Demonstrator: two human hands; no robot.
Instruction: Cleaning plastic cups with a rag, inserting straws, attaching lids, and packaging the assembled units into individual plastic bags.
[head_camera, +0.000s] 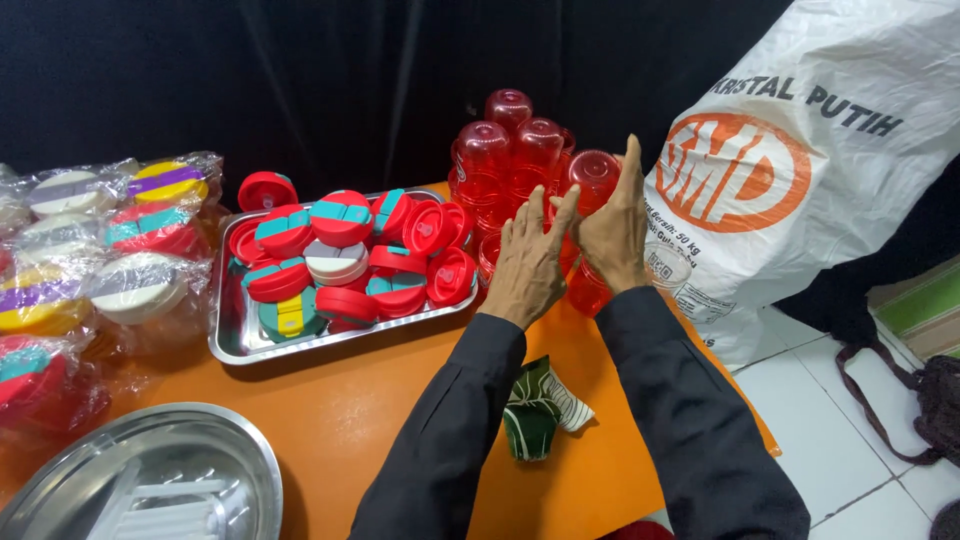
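Black curtain backs an orange desk (350, 410). Head view: both open hands, left hand (528, 262) and right hand (612, 225), steady stacked red translucent plastic jars (515, 165) at the far right edge; next likely calls for gripping one. Red caps fill a steel tray (232, 340) mid-desk.

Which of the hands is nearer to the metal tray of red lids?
Left. The left hand hovers just off the right end of the metal tray; the right hand is farther right, against the red cups.
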